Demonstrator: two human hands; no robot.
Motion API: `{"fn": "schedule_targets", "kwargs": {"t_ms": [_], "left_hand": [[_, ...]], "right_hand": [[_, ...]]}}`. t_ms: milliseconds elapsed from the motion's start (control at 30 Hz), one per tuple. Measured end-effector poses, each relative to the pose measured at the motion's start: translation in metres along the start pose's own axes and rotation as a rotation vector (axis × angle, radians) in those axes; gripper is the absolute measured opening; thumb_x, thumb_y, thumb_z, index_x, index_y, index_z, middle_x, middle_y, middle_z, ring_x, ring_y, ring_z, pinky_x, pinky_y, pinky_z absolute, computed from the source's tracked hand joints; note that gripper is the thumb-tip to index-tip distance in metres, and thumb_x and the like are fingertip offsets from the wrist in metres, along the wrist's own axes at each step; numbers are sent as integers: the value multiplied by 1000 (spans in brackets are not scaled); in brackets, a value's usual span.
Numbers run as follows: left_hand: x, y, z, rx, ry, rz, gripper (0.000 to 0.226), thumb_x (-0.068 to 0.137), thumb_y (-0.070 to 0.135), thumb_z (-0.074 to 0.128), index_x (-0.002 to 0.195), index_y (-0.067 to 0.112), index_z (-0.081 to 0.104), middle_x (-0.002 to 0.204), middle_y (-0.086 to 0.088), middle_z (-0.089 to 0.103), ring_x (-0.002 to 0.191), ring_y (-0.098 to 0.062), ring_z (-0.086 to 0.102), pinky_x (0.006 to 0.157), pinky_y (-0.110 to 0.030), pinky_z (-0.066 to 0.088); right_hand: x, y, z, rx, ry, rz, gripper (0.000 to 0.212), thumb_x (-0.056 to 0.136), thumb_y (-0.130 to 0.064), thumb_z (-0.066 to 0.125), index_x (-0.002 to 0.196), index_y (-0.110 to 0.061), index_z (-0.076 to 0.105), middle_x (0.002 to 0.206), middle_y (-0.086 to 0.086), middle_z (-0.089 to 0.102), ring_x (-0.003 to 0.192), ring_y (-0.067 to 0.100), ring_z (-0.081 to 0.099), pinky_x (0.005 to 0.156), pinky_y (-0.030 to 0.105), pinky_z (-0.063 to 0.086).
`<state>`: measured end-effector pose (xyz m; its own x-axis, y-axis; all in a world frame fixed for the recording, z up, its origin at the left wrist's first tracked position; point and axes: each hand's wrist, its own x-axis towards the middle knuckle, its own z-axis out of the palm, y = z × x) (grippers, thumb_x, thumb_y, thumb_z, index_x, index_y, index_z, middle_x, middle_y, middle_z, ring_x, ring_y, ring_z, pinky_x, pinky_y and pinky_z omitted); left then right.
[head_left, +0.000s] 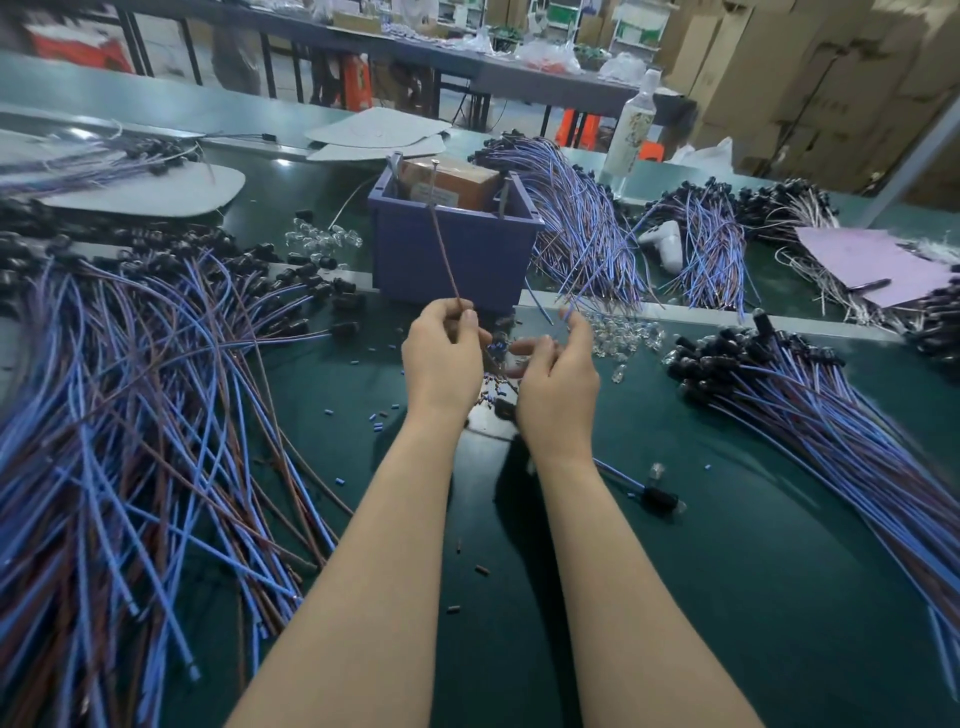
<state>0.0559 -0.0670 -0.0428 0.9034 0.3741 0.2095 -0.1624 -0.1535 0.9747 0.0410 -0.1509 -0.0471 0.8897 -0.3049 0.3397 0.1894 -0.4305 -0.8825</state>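
Over the dark green table (727, 597), my left hand (441, 358) pinches a thin brown wire (441, 244) that rises up and away toward the purple bin. My right hand (558, 376) pinches a blue wire (566, 314) between thumb and forefinger; its short end points up and to the left. Both hands sit close together just in front of the bin. A small black socket (503, 408) lies under them, partly hidden by my hands. Tiny blue and brown insulation bits (387, 413) lie scattered around it.
A purple plastic bin (452, 254) with a brown box stands straight ahead. Large bundles of blue and brown socketed wires lie at the left (130, 415), right (831, 405) and behind (587, 223). Clear small bulbs (623, 332) sit right of my hands. A bottle (631, 130) stands behind.
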Motion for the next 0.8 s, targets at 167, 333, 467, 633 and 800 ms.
{"fn": "schedule_targets", "kwargs": {"t_ms": [167,333,467,633,800], "left_hand": [[-3,2,-2,53,87,23,18,97,14,49,112,11,58,68,12,60,78,-14,61,81,-25,47],[-2,1,-3,33,167,15,20,97,14,49,114,9,57,68,11,59,73,-13,61,76,-19,44],[0,-1,-4,19,188,-24,21,97,14,48,117,10,55,70,9,59,70,-5,57,63,-7,36],[2,-2,-4,31,115,-80,25,97,15,48,121,10,55,72,6,62,79,-11,59,76,-18,41],[3,0,-4,-13,88,-99,17,96,13,48,111,13,56,68,7,61,84,-18,62,90,-37,50]], "right_hand": [[-7,-2,6,-130,-122,-51,57,96,-10,38,149,-21,21,90,17,68,80,36,59,72,42,46],[-12,-7,9,-219,-246,-105,59,95,-12,39,150,-21,19,99,22,64,85,39,56,74,43,41],[-17,-10,15,-262,-266,-127,58,97,-15,37,151,-17,16,97,24,63,88,40,55,79,48,42],[-18,-9,16,-315,-138,-96,59,96,-15,37,151,-11,16,96,23,64,88,39,57,75,42,40],[-20,-7,18,-331,-93,-109,60,91,-14,40,149,-12,23,89,20,66,84,37,58,70,39,39]]}}
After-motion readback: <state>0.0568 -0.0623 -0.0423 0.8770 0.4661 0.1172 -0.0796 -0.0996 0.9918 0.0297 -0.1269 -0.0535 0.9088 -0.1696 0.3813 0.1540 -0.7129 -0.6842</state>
